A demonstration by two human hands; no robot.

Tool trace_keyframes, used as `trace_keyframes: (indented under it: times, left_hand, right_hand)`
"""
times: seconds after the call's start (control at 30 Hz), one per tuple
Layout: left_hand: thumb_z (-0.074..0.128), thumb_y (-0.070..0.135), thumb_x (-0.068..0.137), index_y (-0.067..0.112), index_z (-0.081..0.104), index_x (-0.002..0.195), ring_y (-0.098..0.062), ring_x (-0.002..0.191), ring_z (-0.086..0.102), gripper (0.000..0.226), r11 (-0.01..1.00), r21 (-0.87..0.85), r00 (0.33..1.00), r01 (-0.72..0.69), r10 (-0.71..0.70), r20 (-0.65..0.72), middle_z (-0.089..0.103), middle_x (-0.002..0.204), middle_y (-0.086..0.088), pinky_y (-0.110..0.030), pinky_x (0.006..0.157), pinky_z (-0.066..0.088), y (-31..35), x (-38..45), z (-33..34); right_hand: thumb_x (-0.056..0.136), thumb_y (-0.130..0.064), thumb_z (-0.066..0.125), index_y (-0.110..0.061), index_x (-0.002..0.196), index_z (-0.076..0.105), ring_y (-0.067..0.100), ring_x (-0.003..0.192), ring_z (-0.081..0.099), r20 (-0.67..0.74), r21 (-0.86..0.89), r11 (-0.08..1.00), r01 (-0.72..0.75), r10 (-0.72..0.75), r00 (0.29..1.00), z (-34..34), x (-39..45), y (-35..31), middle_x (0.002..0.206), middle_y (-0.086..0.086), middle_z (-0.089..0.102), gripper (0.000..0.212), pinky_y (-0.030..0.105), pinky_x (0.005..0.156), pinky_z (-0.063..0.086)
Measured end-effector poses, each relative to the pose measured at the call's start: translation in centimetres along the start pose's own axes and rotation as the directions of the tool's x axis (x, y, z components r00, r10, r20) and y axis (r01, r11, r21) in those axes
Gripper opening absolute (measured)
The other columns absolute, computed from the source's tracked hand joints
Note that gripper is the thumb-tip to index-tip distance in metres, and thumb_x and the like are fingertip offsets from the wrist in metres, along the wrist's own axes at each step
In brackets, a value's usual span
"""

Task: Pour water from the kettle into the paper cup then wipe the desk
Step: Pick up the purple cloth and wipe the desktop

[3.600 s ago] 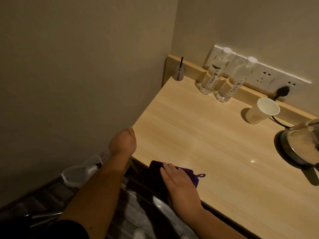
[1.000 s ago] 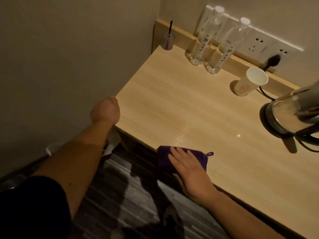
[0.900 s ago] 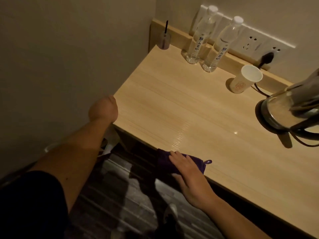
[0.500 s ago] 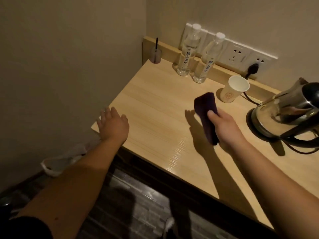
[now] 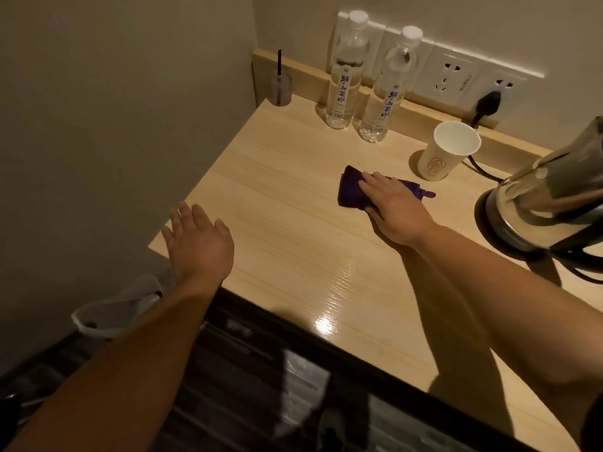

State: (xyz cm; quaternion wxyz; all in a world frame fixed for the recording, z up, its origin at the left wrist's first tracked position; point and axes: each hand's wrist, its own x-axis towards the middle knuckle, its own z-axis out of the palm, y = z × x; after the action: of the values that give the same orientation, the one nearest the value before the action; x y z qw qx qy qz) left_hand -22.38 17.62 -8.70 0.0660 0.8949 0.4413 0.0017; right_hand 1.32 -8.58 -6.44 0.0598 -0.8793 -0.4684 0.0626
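My right hand (image 5: pixel 393 205) lies flat on a dark purple cloth (image 5: pixel 351 188) and presses it onto the light wooden desk (image 5: pixel 293 230), just left of the white paper cup (image 5: pixel 448 151). The cup stands upright near the back ledge; I cannot tell whether it holds water. A shiny steel kettle (image 5: pixel 551 197) sits on its base at the right edge of view. With fingers spread and nothing in it, my left hand (image 5: pixel 197 243) rests on the desk's near left corner.
Two clear water bottles (image 5: pixel 342 73) (image 5: pixel 390 89) stand at the back by a wall socket strip (image 5: pixel 456 76) with a black plug (image 5: pixel 487 104) and cord. A small glass with a dark stick (image 5: pixel 280 86) stands in the back left corner. A bin with a white liner (image 5: pixel 111 311) sits on the floor.
My right hand carried the purple cloth from the desk's front edge up through the air and now presses it flat beside the cup. My left hand opened from a fist on the desk corner.
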Motion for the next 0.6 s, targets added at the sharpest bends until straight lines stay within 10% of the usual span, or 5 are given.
trace_keyframes:
  times: [0.47, 0.53, 0.6]
  left_hand:
    - [0.018, 0.039, 0.099, 0.000, 0.014, 0.149, -0.033, 0.145, 0.005, 0.064, 1.000, -0.010, 0.998, -0.021, 0.022, 0.062, 0.010, 0.158, -0.020, -0.050, 0.116, 0.005, 0.0, -0.6, -1.4]
    - [0.018, 0.039, 0.099, -0.001, 0.014, 0.149, -0.034, 0.145, 0.005, 0.064, 1.000, -0.012, 0.998, -0.022, 0.023, 0.067, 0.010, 0.158, -0.021, -0.049, 0.116, 0.005, 0.0, -0.6, -1.5]
    - [0.019, 0.038, 0.099, -0.001, 0.014, 0.149, -0.034, 0.145, 0.005, 0.063, 1.000, -0.016, 0.997, -0.007, 0.009, 0.079, 0.009, 0.158, -0.021, -0.049, 0.116, 0.004, 0.1, -0.5, -1.7]
  right_hand:
    - [0.093, -0.025, 0.050, -0.029, 0.147, 0.032, 0.008, 0.144, 0.018, 0.075, 0.369, 0.910, -0.191, 0.176, 0.982, 3.2, -25.7, -15.0, 0.154, -0.009, 0.026, 0.057, 0.029, 0.118, 0.007]
    - [0.098, -0.024, 0.048, -0.037, 0.143, 0.033, -0.004, 0.140, 0.021, 0.095, 0.591, 0.743, -0.314, 0.322, 0.942, 1.4, -26.6, -16.2, 0.151, -0.017, 0.030, 0.049, 0.021, 0.117, 0.011]
    - [0.099, -0.022, 0.047, -0.037, 0.136, 0.046, -0.003, 0.129, 0.042, 0.261, 0.848, 0.285, -0.448, 0.511, 0.819, -1.9, -25.8, -16.6, 0.139, -0.014, 0.052, 0.040, 0.027, 0.114, 0.026]
